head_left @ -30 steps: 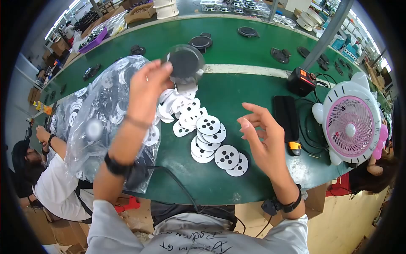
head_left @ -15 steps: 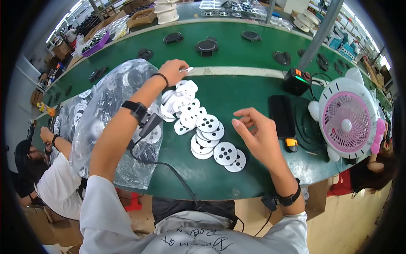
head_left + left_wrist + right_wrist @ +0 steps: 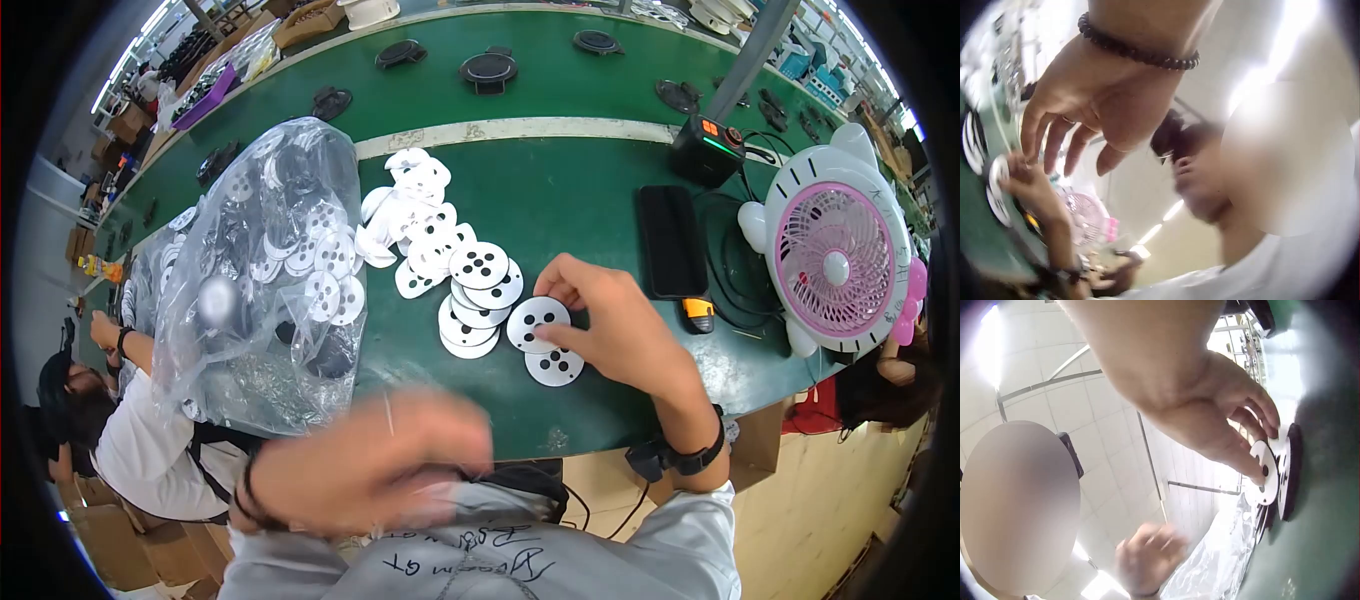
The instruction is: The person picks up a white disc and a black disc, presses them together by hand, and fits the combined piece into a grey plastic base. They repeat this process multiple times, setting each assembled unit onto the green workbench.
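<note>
My right hand [image 3: 620, 325] pinches the edge of a white disc with dark holes [image 3: 530, 325], thumb on its face; this disc overlaps another white disc [image 3: 553, 368] on the green table. In the right wrist view the thumb presses the held disc [image 3: 1264, 478], fingers curled at its far edge. Blurred, my left hand [image 3: 385, 460] is over the table's near edge; in the left wrist view this hand [image 3: 1097, 100] has relaxed, spread fingers and holds nothing. A trail of overlapping white discs [image 3: 478, 265] runs up the table between the hands and the bag.
A clear plastic bag of discs [image 3: 300, 230] covers the table's left. Black round parts [image 3: 488, 68] lie on the green strip beyond the pale divider [image 3: 520, 128]. At right are a phone [image 3: 672, 240], a black box [image 3: 707, 150], cables and a pink-white fan [image 3: 835, 240]. Another person [image 3: 150, 430] sits at left.
My left hand has come back from the divider to the near edge; the black round part it held at first is gone from it. My right hand has moved left and taken hold of the disc.
</note>
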Action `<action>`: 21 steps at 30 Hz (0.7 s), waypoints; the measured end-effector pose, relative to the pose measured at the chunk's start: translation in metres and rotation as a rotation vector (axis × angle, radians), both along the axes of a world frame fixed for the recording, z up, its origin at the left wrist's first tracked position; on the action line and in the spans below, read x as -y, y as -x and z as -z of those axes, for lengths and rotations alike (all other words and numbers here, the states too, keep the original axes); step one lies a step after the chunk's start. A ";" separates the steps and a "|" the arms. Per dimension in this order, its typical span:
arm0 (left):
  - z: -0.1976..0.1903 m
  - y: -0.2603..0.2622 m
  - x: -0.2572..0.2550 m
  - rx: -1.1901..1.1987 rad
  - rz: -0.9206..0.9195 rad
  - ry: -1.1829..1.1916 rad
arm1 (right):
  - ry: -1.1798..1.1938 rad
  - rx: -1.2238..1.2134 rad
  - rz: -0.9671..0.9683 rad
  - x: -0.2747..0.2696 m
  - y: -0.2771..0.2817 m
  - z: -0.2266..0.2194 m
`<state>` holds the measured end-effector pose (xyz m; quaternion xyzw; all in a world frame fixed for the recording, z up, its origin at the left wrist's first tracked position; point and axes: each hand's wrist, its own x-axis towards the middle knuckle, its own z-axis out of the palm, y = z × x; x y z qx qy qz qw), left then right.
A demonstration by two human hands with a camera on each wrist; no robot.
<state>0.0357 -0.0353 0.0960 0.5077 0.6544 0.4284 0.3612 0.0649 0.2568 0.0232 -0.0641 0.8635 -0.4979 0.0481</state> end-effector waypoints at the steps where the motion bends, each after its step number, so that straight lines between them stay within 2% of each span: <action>1: 0.000 -0.021 0.015 0.155 0.277 -0.045 | 0.002 0.002 0.003 0.000 -0.001 -0.005; 2: 0.005 -0.044 0.031 0.577 0.476 0.052 | 0.131 0.003 -0.010 0.001 -0.003 -0.010; 3: 0.011 -0.039 0.027 0.578 0.477 0.050 | 0.259 0.005 -0.028 0.002 -0.005 -0.013; 5: 0.029 -0.035 0.022 0.589 0.744 -0.239 | 0.277 -0.031 -0.071 0.005 -0.009 -0.015; 6: 0.021 -0.046 0.036 0.317 -0.120 -0.247 | 0.295 -0.090 -0.110 0.008 -0.008 -0.016; 7: 0.024 -0.041 0.025 0.045 -0.422 -0.097 | 0.293 -0.103 -0.124 0.013 -0.009 -0.017; 8: 0.029 -0.037 0.003 0.240 -0.661 -0.104 | 0.431 -0.003 -0.117 0.019 -0.013 -0.017; 9: 0.039 -0.029 -0.014 0.369 -0.760 -0.154 | 0.566 0.101 -0.105 0.023 -0.014 -0.018; 10: 0.049 -0.020 -0.029 0.275 -0.734 -0.149 | 0.531 0.166 -0.082 0.023 -0.013 -0.024; 11: 0.057 -0.009 -0.037 0.278 -0.729 -0.154 | 0.525 0.165 -0.078 0.024 -0.011 -0.020; 13: 0.066 0.012 -0.052 0.468 -0.619 -0.149 | 0.598 -0.013 0.073 0.023 -0.004 -0.007; 14: 0.064 0.020 -0.058 0.468 -0.650 -0.196 | 0.648 0.047 0.128 0.020 -0.002 -0.014; 17: 0.062 0.047 -0.064 0.505 -0.667 -0.265 | 0.712 0.072 0.104 0.009 0.003 -0.008; 21: 0.066 0.046 -0.070 0.537 -0.609 -0.270 | 0.802 0.109 0.103 0.012 0.004 -0.003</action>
